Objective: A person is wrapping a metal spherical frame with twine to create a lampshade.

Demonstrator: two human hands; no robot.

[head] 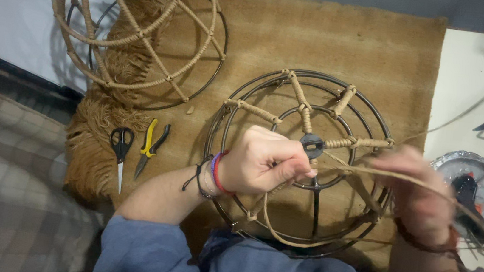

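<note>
Head view: left hand (pixel 263 163) pinches tan jute cord (pixel 370 172) over round black wire frame (pixel 302 160); blurred right hand (pixel 421 200) closes its grip on the cord, above brown burlap-covered tabletop (pixel 336 38).

Bare mat (pixel 336 38) above the wire frame (pixel 229 116); scissors (pixel 121 147) and pliers (pixel 151 147) crowding its left.

A blue fabric sleeve (pixel 140 245) is pushed up behind the left hand (pixel 260 162), whose wrist wears red, blue and black cord bracelets (pixel 211 175). The right hand (pixel 415 196) wears a brown cord wristband (pixel 428 242).
</note>
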